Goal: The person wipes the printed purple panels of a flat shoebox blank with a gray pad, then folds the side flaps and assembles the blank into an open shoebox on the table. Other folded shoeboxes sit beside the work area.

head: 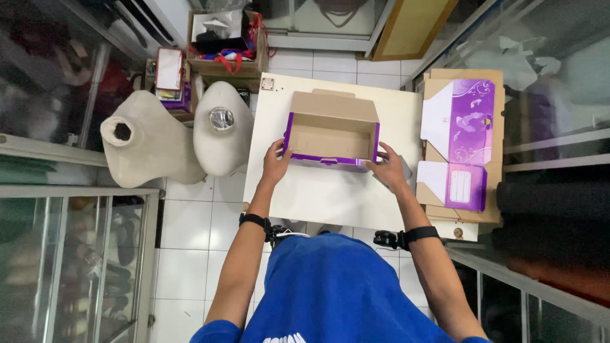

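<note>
1. Open box sits on the table, toward its far side.
2. Left hand at the box's near left corner, right hand at its near right corner (both touching).
3. Stack of flat boxes lies right of the table.
4. Two mannequin torsos lie left, on the floor.
5. Carton behind them.

box: cardboard, matt brown inside, glossy purple outside; table smooth matt.

Box: purple outside, plain brown inside. Flat cartons: purple and white, pale swirl print. Table: cream. Shirt: blue. Mannequin torsos: beige.
</note>
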